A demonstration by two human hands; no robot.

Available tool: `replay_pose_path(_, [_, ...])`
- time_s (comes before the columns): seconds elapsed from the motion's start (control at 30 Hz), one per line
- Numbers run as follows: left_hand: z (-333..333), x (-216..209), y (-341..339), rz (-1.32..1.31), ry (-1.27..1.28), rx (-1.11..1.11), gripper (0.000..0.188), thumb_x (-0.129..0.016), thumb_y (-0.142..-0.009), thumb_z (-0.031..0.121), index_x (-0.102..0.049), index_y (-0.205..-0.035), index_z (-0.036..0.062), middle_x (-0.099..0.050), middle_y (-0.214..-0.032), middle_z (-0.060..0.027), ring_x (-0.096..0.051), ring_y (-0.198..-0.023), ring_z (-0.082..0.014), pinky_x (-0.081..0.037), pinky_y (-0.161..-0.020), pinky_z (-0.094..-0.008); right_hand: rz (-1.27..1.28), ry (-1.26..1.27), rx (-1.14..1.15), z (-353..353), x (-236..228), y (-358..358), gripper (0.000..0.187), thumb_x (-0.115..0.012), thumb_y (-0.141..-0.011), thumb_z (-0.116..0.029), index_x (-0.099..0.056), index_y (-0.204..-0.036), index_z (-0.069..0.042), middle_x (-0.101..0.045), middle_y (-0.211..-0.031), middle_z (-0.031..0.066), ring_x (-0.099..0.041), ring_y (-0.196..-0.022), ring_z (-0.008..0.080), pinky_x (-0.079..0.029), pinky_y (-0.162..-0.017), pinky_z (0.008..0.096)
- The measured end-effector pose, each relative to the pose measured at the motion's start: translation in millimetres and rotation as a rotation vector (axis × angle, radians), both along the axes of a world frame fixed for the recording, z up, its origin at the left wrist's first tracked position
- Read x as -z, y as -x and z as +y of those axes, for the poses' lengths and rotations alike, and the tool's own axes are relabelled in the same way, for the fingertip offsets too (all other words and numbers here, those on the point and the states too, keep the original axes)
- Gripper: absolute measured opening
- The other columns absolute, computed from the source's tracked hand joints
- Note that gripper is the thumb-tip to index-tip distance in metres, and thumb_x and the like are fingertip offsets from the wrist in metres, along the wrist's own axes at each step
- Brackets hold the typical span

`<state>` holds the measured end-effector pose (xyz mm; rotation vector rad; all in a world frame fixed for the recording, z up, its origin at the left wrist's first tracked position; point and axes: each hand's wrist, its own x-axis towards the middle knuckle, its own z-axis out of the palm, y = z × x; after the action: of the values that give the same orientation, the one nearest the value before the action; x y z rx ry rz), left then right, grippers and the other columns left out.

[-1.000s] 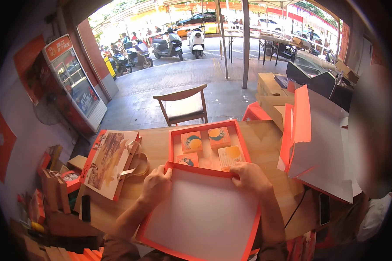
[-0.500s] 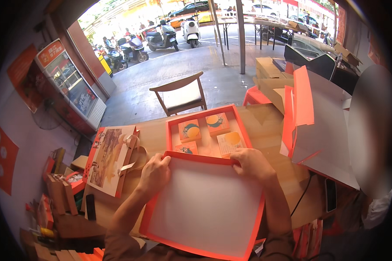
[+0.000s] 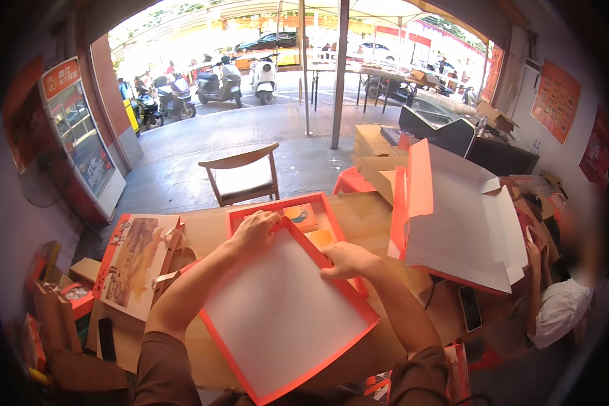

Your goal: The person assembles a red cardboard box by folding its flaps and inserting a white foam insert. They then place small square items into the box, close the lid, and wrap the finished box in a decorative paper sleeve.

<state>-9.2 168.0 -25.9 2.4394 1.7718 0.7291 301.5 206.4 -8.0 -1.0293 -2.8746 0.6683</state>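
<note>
Shallow box lid (image 3: 284, 311), red-orange with a plain white inside, had swung out of square within the last second: earlier its far edge ran along the near side of the red-orange tray (image 3: 334, 223); now a corner pointed away from the worker, across that tray. Of four small square boxes visible before, only one printed box (image 3: 299, 215) and part of a yellow-marked box (image 3: 320, 237) showed past it. Judged that the lid sat askew to the tray, its angle unsettled; whether the two touched, could not tell. Left hand (image 3: 257, 230) had shifted to the far corner, fingers closed narrowly over the rim. Right hand (image 3: 348, 260) gripped the adjoining right-hand edge, thumb on the inside; outer fingertips hidden. Lid lay between the forearms, at the near side of the wooden table (image 3: 210, 227). Lettering: pale characters on the orange header of the drinks cooler (image 3: 81, 142); dark characters on the red border of the landscape-printed gift bag (image 3: 139, 264); rows of print on the orange wall poster (image 3: 555, 101), too small to read. No lettering showed on the lid's white inside.
</note>
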Motion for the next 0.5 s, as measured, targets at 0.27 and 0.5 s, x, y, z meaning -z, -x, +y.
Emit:
replay_pose_path(0.27, [14.9, 20.6, -58.7, -0.036, -0.12, 0.253, 0.023, -0.068, -0.086, 0.006, -0.071, -0.109, 0.0041, -0.071, -0.109, -0.0152, -0.066, -0.111, -0.0366, -0.055, -0.097, -0.0465, 0.039, -0.095, 0.275, 27.2, 20.2, 30.9, 0.053, -0.07, -0.089, -0.03, -0.061, -0.131, 0.001, -0.075, -0.112, 0.0276, -0.073, -0.109, 0.0437, -0.059, -0.092, 0.0524])
replay_pose_path(0.5, [1.6, 15.9, -70.7, 0.062, -0.285, 0.196, 0.019, -0.071, -0.085, 0.008, -0.071, -0.103, 0.0044, -0.066, -0.117, -0.0133, -0.064, -0.116, -0.0338, -0.055, -0.096, -0.0444, 0.1, 0.01, 0.344, 16.4, 13.6, 24.0, 0.067, -0.072, -0.085, -0.03, -0.06, -0.144, 0.0, -0.075, -0.113, 0.0269, -0.073, -0.111, 0.0412, -0.059, -0.095, 0.0495])
